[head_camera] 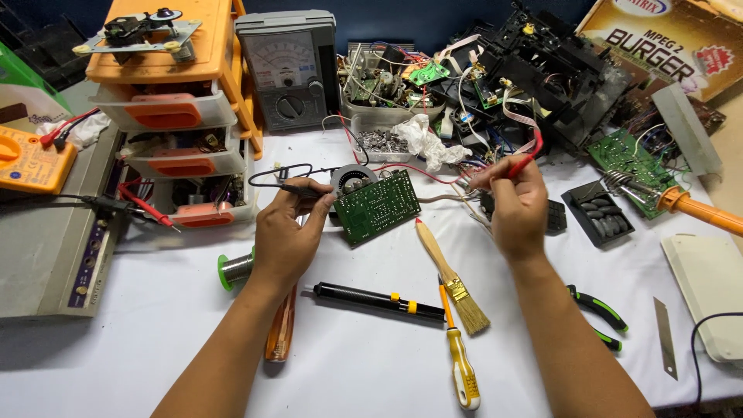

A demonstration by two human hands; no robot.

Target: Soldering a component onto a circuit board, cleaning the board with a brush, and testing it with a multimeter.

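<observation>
Gripping a black test probe [298, 188], the left hand [288, 232] steadies the green circuit board [377, 206] at table centre — the right hand [517, 205] pinches a red probe [523, 163] just right of it. Near: paintbrush [453, 279], black desoldering pump [377, 299]. Far right — tilted cardboard box [665, 39], red-and-white label. Far left: orange drawer unit [174, 93].

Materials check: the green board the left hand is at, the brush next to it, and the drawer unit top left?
Green board: looks like laminate circuit board with a matte green coating and pale printed markings. Brush: bare light wood handle, shiny brass-coloured metal ferrule, tan bristles, natural or synthetic unclear. Drawer unit: moulded plastic, glossy orange frame, translucent drawers. Left hand holds a black probe, likely plastic-sheathed.
</observation>
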